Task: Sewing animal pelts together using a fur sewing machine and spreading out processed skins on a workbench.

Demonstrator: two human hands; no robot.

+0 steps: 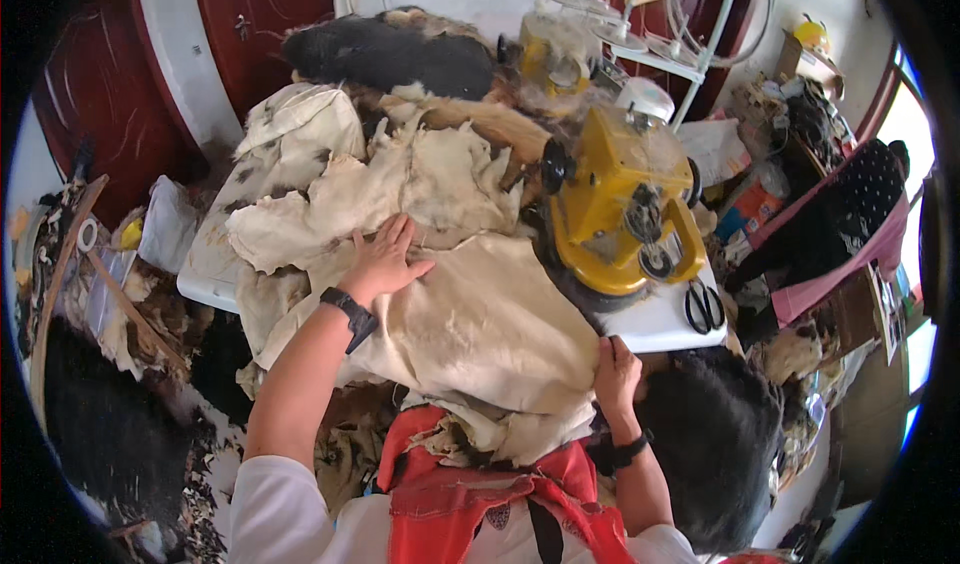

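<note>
While the hide (pixel 480 314) overhangs the tabletop's (pixel 650 326) near edge, the left hand (pixel 383 266) lies spread upon it, the right hand (pixel 617 367) gripping its border; scissors (pixel 704 307) occupy the near right corner, red doors (pixel 275 44) the background.

Worktop (pixel 655 326) mostly hidden under pale hides (pixel 480 314), centre; red apron (pixel 440 514) cut off by bottom edge; dark red doors (pixel 272 54) cropped, upper left.
</note>
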